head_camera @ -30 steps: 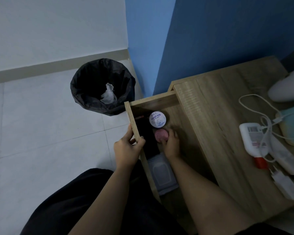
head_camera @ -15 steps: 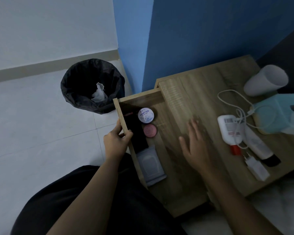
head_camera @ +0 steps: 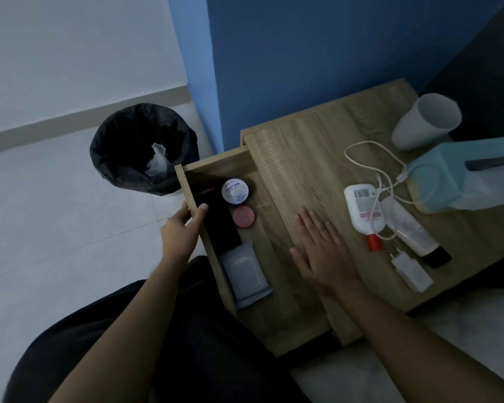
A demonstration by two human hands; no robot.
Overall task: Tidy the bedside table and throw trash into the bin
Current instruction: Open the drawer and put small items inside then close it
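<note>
Sitting low in the frame with dark trousers (head_camera: 157,330) filling the bottom left. Left hand (head_camera: 184,228) reaching up at centre left and pinching the front edge of the open drawer (head_camera: 192,193), thumb inside, fingers curled around the outside of the panel. Right hand (head_camera: 320,251) lying just right of centre on the bedside table (head_camera: 303,158), fingers spread and flat, gripping nothing.

Sitting inside the drawer, nearest first: a grey wipes pack (head_camera: 245,274), then something long and black (head_camera: 218,225) running beside the front panel, too dark to make out. Further up, a small pink round tin (head_camera: 243,217) touching a white-lidded jar (head_camera: 235,191) just above it.

Lying on the tabletop toward the right of the frame: a white charger plug (head_camera: 409,271) nearest, then a tube with a black cap (head_camera: 413,234) and a white bottle with a red cap (head_camera: 362,209) side by side, a white cable (head_camera: 370,167) looping over both. Teal tissue box (head_camera: 460,181) sitting at the right edge, white cup (head_camera: 425,120) tilting above it at upper right.

Standing on the tiled floor at upper left, just beyond the drawer corner: the bin (head_camera: 144,146), lined in black, with crumpled white paper (head_camera: 157,159) inside. Blue wall (head_camera: 332,53) backing it all.
</note>
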